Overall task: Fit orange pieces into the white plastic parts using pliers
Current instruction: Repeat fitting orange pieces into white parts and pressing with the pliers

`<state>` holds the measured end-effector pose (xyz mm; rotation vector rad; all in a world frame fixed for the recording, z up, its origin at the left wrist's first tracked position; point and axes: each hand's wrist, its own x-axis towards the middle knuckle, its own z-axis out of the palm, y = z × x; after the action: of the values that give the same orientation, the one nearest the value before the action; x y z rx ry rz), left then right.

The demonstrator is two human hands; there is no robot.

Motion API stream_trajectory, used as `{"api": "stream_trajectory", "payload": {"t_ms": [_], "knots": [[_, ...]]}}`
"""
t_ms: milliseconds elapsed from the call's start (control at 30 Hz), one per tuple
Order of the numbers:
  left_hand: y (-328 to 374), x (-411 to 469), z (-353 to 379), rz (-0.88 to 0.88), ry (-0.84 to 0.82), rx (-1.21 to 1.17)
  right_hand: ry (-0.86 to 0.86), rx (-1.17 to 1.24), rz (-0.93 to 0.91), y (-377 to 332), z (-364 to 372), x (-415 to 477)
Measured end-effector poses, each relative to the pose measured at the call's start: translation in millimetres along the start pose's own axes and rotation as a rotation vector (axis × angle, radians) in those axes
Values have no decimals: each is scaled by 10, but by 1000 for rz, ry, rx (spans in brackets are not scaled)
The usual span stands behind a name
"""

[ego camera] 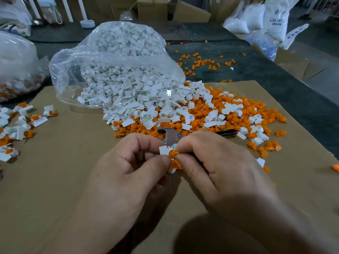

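Note:
My left hand (128, 167) pinches a white plastic part (163, 150) between thumb and fingers. My right hand (211, 162) pinches an orange piece (173, 153) and holds it against that white part. Below them, between my hands, more orange and white pieces (174, 166) show; which hand holds them I cannot tell. The metal pliers (170, 135) lie on the cardboard just beyond my fingers, their dark handle (226, 132) pointing right. A heap of loose white parts (146, 107) and orange pieces (229, 121) lies behind the pliers.
A clear plastic bag (113, 57) spills white parts at the centre back. Joined white-and-orange parts (20, 125) lie at the left on the brown cardboard sheet (73, 162). Another bag (16, 66) sits far left. Scattered orange pieces (203, 63) dot the dark table behind.

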<state>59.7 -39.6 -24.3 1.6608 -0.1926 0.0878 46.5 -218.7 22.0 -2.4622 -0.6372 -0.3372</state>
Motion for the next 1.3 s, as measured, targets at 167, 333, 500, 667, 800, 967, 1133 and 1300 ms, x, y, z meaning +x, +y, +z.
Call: {"api": "stream_trajectory", "payload": {"t_ms": [167,333,500,667,800,967,1133,1300], "knots": [[-33,2,2,-16,-12,16,-127,-112,1,-84,-54,53],[-25,9,0,-36,-28,19,-209,-84,13,-101,-79,82],[33,-11,20,-53,-77,-30,-299,-93,43,-115,-104,96],[90,-10,34,-58,-70,-20,-352,-73,40,-78,-85,147],[100,-19,30,-48,-40,25,-294,-125,-9,-69,-33,98],[89,26,24,-53,1,-44,16,-199,-85,62,4,-1],[97,94,-36,-105,45,-157,-192,-455,229,291,-78,21],[111,118,-32,-134,30,-237,-288,-513,242,384,-80,-2]]}}
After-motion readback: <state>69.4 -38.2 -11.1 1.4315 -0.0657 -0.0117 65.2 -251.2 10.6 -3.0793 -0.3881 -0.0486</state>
